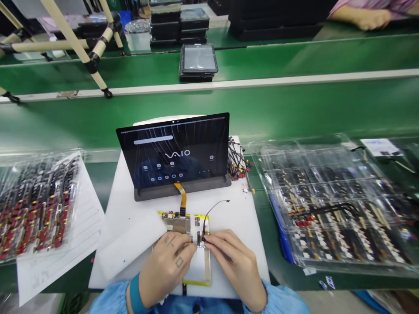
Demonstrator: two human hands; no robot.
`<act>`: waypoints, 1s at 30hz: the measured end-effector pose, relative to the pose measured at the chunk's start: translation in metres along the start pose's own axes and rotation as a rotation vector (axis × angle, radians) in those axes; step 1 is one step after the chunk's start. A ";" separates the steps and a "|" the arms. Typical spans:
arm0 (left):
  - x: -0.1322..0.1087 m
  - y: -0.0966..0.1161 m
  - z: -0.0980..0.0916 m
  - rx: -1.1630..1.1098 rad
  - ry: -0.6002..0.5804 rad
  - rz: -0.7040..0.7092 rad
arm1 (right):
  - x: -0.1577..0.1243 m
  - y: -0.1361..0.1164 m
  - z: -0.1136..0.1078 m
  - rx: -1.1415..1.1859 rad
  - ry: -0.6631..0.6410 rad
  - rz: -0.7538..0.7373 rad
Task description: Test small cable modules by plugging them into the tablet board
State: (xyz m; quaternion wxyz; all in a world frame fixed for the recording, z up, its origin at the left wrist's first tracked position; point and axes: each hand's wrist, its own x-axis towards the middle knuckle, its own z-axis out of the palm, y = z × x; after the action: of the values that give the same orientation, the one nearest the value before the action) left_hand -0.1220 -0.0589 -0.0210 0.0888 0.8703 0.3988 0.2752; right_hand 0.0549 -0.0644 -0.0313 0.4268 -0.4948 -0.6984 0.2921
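Observation:
A bare circuit board [176,225] with yellow edging and a silver battery-like pack [197,267] lies on a white foam pad [240,218]. My left hand [166,264] rests over its left side, fingers pinched at the middle; what they hold is hidden. From the right, my right hand [237,266] pinches the lower end of a thin black cable [205,220] against the board. The cable's free end curves up and to the right. An orange ribbon cable [183,198] links the board to a lit tablet [176,152] propped on a dark stand [186,192].
Clear plastic trays of small parts stand left [42,209] and right [337,209], the left one over a printed sheet [87,226]. A bundle of black cables [236,159] lies beside the tablet. Stacked tablets [198,61] sit behind; a co-worker's hand [373,18] shows top right.

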 end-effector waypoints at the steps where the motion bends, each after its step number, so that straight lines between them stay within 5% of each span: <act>1: 0.000 0.000 0.000 0.008 0.003 -0.003 | 0.000 0.000 0.000 -0.001 -0.002 0.004; 30: 0.004 0.004 -0.002 0.182 -0.065 0.048 | 0.005 -0.001 0.002 0.013 -0.023 -0.023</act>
State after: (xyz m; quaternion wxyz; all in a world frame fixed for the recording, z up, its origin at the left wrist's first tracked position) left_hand -0.1183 -0.0588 -0.0167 0.0155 0.8925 0.3982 0.2113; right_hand 0.0522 -0.0603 -0.0299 0.4251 -0.4805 -0.7071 0.2974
